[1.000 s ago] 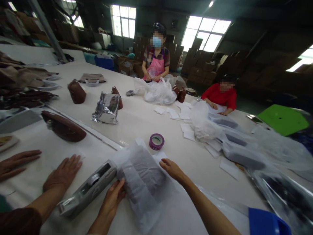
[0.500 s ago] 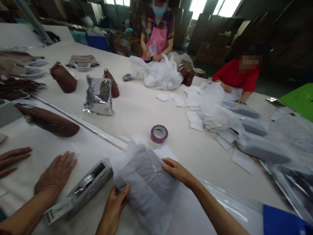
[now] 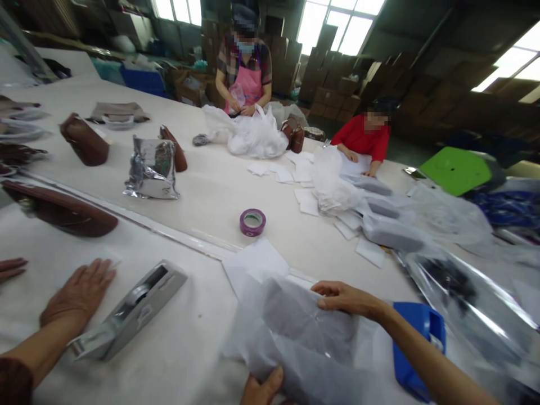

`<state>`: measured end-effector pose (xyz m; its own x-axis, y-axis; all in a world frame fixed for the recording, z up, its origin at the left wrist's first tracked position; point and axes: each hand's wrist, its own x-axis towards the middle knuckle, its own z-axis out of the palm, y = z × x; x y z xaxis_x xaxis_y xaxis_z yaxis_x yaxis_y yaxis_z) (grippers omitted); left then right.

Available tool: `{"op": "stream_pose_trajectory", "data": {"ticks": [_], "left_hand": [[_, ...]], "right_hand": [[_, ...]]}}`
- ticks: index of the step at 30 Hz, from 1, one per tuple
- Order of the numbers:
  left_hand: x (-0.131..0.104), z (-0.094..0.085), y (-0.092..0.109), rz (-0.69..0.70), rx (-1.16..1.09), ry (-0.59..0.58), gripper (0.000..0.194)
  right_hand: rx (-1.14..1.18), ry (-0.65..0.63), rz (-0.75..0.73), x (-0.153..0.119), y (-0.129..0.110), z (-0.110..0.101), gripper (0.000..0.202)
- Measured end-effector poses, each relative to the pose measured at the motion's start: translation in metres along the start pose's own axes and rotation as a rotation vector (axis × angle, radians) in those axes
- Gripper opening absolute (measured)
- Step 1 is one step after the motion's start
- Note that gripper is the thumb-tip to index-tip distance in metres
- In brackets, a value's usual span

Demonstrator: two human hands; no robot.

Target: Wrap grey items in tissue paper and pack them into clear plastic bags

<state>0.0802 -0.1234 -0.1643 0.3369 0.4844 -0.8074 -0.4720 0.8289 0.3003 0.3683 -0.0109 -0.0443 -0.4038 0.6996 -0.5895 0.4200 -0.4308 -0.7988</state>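
Dim workshop, bright paned windows (image 3: 337, 28), stacked cardboard boxes (image 3: 335, 104), long white table (image 3: 211, 211)

Head cam, worn by you, looks fwd/down across desk (image 3: 206, 194); your R hand (image 3: 348, 298) close, windows (image 3: 356, 35) far.

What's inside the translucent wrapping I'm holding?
Through the translucent wrapping, a darker greyish shape shows near your right hand. The wrapping hides its details, so I can't tell what it is.
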Motion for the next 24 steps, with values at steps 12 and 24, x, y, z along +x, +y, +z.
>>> {"op": "stream_pose_trajectory", "data": {"ticks": [12, 24], "left_hand": [[-0.023, -0.023, 0.017, 0.066, 0.037, 0.078, 0.045], [-0.023, -0.052, 0.018, 0.187, 0.050, 0.259, 0.036]], "right_hand": [[-0.246, 0.453, -0.078, -0.011, 0.069, 0.051, 0.054], [-0.367, 0.399, -0.260, 0.010, 0.068, 0.088, 0.048]]}}
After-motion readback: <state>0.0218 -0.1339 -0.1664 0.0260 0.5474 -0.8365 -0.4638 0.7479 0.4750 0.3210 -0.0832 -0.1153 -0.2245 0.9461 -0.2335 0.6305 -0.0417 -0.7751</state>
